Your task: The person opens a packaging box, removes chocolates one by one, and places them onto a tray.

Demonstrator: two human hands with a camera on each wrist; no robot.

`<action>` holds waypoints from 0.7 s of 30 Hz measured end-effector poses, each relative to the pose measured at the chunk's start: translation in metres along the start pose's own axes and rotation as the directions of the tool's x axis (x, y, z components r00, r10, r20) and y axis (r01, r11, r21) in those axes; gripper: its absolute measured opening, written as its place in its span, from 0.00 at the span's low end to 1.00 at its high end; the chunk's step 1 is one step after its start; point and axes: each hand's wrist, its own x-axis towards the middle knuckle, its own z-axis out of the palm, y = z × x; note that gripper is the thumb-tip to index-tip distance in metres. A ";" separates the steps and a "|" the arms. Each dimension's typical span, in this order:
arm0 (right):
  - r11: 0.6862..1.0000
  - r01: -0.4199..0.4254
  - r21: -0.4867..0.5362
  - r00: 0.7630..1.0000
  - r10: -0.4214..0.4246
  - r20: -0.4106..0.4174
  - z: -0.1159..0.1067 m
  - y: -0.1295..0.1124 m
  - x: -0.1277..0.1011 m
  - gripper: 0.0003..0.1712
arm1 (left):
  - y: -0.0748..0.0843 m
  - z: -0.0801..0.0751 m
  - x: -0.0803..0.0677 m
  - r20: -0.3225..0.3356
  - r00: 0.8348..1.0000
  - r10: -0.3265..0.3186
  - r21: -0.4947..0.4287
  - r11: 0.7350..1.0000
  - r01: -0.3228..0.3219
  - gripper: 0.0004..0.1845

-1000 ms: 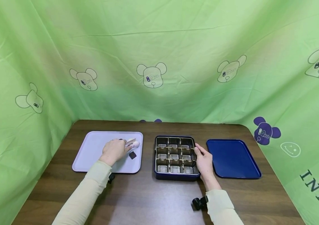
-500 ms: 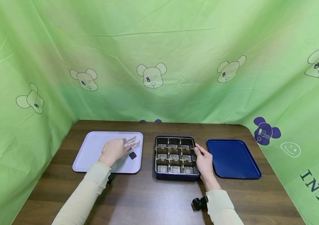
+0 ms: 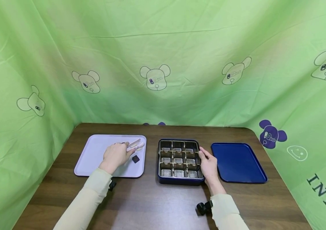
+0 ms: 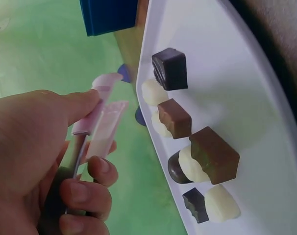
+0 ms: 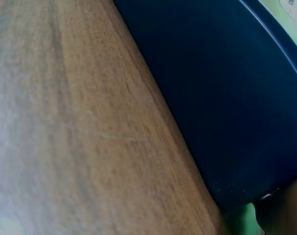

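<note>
My left hand (image 3: 116, 156) grips a pair of tongs (image 4: 107, 132) with pale pink tips over the white tray (image 3: 94, 148). The tips stand apart with nothing between them. Several chocolates lie on the tray: a square dark chocolate (image 4: 174, 69), brown ones such as the milk chocolate (image 4: 217, 154), and cream ones such as the white chocolate (image 4: 221, 203). From the head view, hand and tongs hide most of them. My right hand (image 3: 209, 166) holds the right side of a dark blue box (image 3: 180, 181). Its black insert (image 3: 179, 162) has rows of square compartments, all without chocolates.
A flat blue lid (image 3: 238, 162) lies right of the box on the wooden table (image 3: 151, 204). A green printed curtain (image 3: 191, 105) closes off the back and sides. Black wrist cameras, such as the right one (image 3: 203, 207), hang beside the sleeves.
The tongs' tips have shifted slightly over the right part of the tray, and my left wrist has moved a little to the left. My right hand and the box have stayed put.
</note>
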 end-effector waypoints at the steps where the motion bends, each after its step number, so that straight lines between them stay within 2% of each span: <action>1: 1.000 -0.003 -0.001 1.000 0.003 0.001 0.000 0.000 0.000 0.24 | 0.000 0.001 -0.002 -0.018 1.000 0.009 -0.005 1.000 -0.009 0.18; 8: 1.000 0.006 -0.007 1.000 -0.006 -0.009 0.001 0.000 0.000 0.24 | 0.001 0.004 -0.020 -0.155 0.986 0.063 -0.020 0.998 -0.067 0.19; 14: 1.000 0.000 -0.004 1.000 0.000 -0.005 0.000 0.000 0.001 0.25 | 0.004 0.008 -0.040 -0.259 0.961 0.097 -0.050 0.992 -0.113 0.19; 17: 1.000 -0.001 -0.008 1.000 0.001 -0.001 0.000 0.001 0.001 0.25 | 0.006 0.011 -0.050 -0.283 0.953 0.104 -0.067 0.990 -0.127 0.20; 21: 1.000 -0.005 -0.010 1.000 0.005 0.000 0.000 0.001 0.001 0.24 | 0.009 0.015 -0.064 -0.287 0.953 0.101 -0.093 0.987 -0.133 0.21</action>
